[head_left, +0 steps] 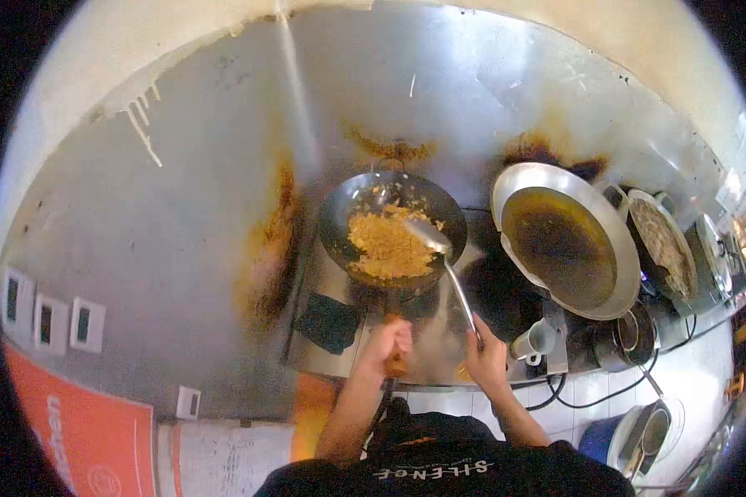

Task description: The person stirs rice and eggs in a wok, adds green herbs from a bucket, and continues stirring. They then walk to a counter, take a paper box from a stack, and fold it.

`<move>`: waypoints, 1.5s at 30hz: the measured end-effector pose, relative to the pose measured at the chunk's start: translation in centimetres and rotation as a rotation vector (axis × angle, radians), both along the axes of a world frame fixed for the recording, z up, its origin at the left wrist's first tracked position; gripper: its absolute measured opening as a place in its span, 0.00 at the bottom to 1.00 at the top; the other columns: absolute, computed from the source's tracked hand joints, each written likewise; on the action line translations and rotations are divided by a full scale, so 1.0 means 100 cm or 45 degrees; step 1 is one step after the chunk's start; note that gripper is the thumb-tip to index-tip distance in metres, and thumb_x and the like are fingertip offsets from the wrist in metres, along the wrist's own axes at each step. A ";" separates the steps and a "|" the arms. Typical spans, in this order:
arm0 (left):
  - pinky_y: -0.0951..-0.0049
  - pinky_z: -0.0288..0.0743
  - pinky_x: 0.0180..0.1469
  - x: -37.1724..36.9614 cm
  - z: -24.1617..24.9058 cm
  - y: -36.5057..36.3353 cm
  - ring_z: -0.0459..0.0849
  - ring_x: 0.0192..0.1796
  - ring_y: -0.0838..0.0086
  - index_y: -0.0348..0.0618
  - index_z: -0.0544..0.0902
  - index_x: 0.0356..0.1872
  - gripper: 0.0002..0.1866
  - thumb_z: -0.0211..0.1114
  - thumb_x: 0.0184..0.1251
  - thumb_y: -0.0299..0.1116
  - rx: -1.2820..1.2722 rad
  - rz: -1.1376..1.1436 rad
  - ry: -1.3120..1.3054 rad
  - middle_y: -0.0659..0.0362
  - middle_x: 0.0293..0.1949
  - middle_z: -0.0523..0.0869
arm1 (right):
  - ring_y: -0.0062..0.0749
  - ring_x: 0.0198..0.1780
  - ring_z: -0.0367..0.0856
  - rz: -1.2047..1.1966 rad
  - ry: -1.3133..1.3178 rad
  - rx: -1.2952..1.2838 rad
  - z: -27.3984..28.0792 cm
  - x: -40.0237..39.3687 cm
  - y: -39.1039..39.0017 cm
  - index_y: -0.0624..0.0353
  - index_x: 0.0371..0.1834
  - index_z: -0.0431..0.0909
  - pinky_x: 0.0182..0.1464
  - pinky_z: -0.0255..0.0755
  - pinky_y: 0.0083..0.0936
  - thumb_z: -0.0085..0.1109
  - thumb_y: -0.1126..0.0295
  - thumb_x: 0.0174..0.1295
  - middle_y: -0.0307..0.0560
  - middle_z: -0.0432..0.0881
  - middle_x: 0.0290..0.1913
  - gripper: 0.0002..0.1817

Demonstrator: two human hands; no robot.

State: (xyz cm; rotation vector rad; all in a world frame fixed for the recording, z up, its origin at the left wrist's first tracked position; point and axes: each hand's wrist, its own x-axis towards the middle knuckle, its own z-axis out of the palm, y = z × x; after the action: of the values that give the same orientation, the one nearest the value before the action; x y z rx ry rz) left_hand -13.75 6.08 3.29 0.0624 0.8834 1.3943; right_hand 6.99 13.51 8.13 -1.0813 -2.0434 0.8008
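A dark wok (336,224) sits on the stove with orange-yellow fried rice (385,244) heaped in its middle. My left hand (387,344) is closed around the wok's handle (396,367), at the side nearest me. In my right hand (486,358) is the long handle of a metal wok spatula (458,294), fingers wrapped round it. The spatula's blade rests on or in the rice, toward the right side of the wok. A black cloth (326,323) lies left of the wok handle.
To the right stands a wide metal pan (514,178) of dark oil. Beyond it are a pot (667,248) with murky contents and a lidded pot (713,253). A clear jug (535,340) is beside my right hand. A stained metal wall (207,207) rises behind.
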 end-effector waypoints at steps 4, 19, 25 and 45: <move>0.76 0.60 0.21 0.010 0.042 -0.033 0.62 0.15 0.79 0.50 0.66 0.16 0.15 0.54 0.63 0.37 0.310 -0.324 -0.559 0.68 0.13 0.63 | 0.29 0.22 0.79 -0.023 0.229 0.237 0.001 0.045 0.002 0.65 0.49 0.76 0.24 0.70 0.27 0.54 0.73 0.59 0.58 0.81 0.28 0.16; 0.75 0.64 0.23 0.125 0.015 -0.077 0.65 0.18 0.75 0.52 0.67 0.18 0.17 0.47 0.67 0.44 0.575 -0.048 0.199 0.67 0.16 0.63 | 0.09 0.13 0.59 0.477 0.777 -0.297 0.047 0.125 -0.013 0.68 0.49 0.71 0.16 0.50 0.09 0.44 0.63 0.67 0.30 0.64 0.14 0.18; 0.73 0.59 0.14 0.103 0.027 -0.040 0.65 0.13 0.76 0.52 0.68 0.15 0.17 0.48 0.64 0.42 0.630 0.190 0.656 0.65 0.12 0.65 | 0.27 0.35 0.71 0.500 0.550 -0.724 0.042 0.195 -0.015 0.60 0.63 0.58 0.45 0.63 0.18 0.54 0.52 0.59 0.41 0.72 0.39 0.34; 0.72 0.61 0.16 0.100 0.102 0.012 0.65 0.13 0.77 0.52 0.69 0.14 0.17 0.47 0.64 0.41 0.130 0.596 0.614 0.66 0.12 0.69 | 0.09 0.14 0.57 0.187 0.815 -0.408 0.073 0.181 -0.024 0.61 0.58 0.65 0.14 0.51 0.11 0.48 0.69 0.66 0.28 0.64 0.18 0.18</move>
State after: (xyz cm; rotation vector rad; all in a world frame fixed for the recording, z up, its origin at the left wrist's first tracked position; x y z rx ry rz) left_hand -3.78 7.27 13.51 0.2950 1.2797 1.9046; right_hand 25.05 11.14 15.45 -0.7056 -1.4870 1.3809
